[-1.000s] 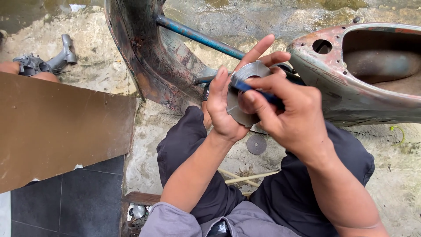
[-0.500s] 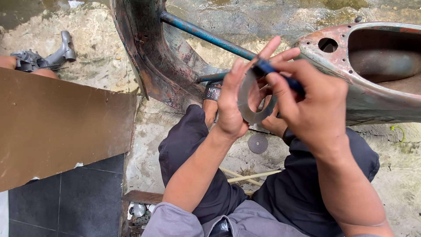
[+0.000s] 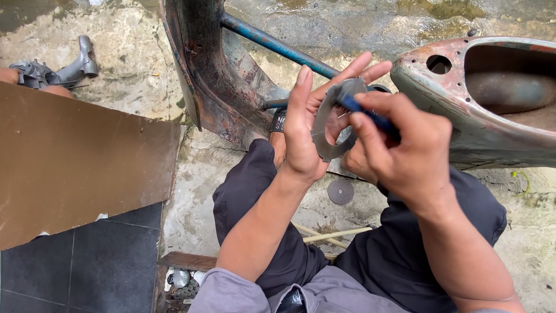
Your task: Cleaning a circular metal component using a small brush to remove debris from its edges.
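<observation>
Here we have a flat grey metal ring (image 3: 324, 124) held up in front of us, over our knees and just short of the rusted scooter body (image 3: 480, 116). Our left hand (image 3: 307, 133) carries it: the palm and thumb grip the ring's near edge while the fingers stand spread and straight behind it. Our right hand (image 3: 405, 153) is closed in a pinch on a slim blue-handled tool (image 3: 370, 116), whose tip rests against the ring's upper rim. We judge the ring to be stiff, thin and fairly light, with hard edges that could bite, and possibly greasy, so it is best held by the outer rim with the face left free, as it is now. Below the hands a small dark disc (image 3: 340, 191) lies on the wet concrete ground (image 3: 191, 197), and pale sticks (image 3: 333, 235) lie between our dark trouser legs (image 3: 255, 203). A blue tube (image 3: 278, 43) runs across the scooter frame. To the left lie a brown board (image 3: 75, 162) and, beyond it, a grey cast metal part (image 3: 55, 69).
</observation>
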